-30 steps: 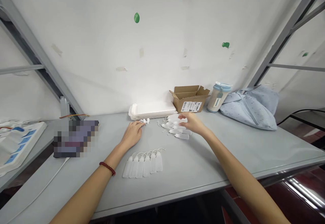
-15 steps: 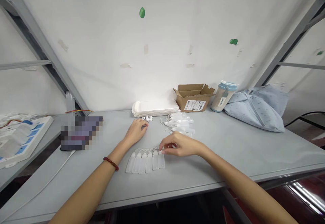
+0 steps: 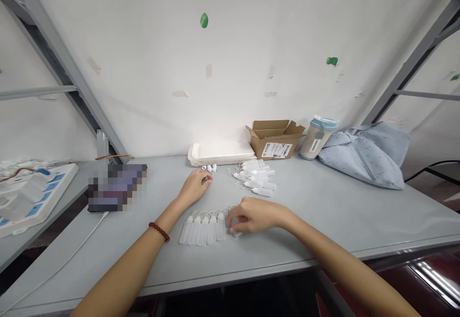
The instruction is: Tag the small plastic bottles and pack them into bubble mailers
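On the table, a row of small translucent squeeze bottles with thin white cord loops at their tops stands out in front of me. My right hand is closed at the row's right end, around a bottle that it mostly hides; a pale bit shows below the fingertips. Farther left and back, my left hand rests on the table with its fingers curled in, and what they may hold is hidden. Just beyond its fingertips lie a few small white caps. A loose pile of similar bottles lies behind my right hand.
Against the wall are a stack of white flat pieces, an open cardboard box, a blue-lidded tumbler and a light blue cloth bag. A blurred-out phone with a white cable and a power strip are at left.
My right hand has moved slightly right and towards me, and the rightmost bottle has left its place beside the others. My left hand stays put by the caps.
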Available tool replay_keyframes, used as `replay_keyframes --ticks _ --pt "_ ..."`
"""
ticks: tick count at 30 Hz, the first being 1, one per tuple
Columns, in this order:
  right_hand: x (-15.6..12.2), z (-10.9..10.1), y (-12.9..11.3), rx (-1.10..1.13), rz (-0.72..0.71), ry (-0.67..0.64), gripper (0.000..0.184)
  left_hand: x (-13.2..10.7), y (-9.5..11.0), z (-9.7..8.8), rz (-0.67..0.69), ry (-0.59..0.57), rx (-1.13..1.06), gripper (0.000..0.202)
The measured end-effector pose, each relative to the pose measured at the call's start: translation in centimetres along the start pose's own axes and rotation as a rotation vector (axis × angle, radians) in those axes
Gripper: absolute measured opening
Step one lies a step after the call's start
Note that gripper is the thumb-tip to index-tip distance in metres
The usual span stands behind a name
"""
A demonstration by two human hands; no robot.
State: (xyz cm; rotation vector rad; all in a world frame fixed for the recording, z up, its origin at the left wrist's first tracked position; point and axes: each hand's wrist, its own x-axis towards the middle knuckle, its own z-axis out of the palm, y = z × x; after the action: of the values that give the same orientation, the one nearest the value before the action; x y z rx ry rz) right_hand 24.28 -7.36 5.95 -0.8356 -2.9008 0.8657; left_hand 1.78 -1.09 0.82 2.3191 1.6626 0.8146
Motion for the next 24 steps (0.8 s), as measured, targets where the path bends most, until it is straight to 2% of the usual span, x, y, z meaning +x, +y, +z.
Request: replay_keyframes --ticks 5,9,13,20,24 --pt "-0.2 -0.3 0.3 0.012 -0.025 0.058 0.020 -0.1 0.7 -0.6 -0.090 -0.018 -0.147 0.019" --pt "-0.3 -0.7 0.3 0.011 -0.036 0.228 0.019 -0.1 1.1 -1.1 -0.187 0.009 -0.235 0.018" --pt "-0.2 -0.6 0.6 -0.024 -0.036 0.396 0.021 -0.2 1.6 -1.1 -0.223 0.048 -0.385 0.020" --pt "0.3 -0.2 1.4 -0.107 -0.012 0.483 0.021 -0.8 4.1 -2.0 -0.247 -0.178 -0.748 0.027" --pt "0.4 -0.2 1.7 -0.100 -0.046 0.501 0.017 -1.1 4.8 -2.3 -0.263 -0.236 -0.877 0.030"
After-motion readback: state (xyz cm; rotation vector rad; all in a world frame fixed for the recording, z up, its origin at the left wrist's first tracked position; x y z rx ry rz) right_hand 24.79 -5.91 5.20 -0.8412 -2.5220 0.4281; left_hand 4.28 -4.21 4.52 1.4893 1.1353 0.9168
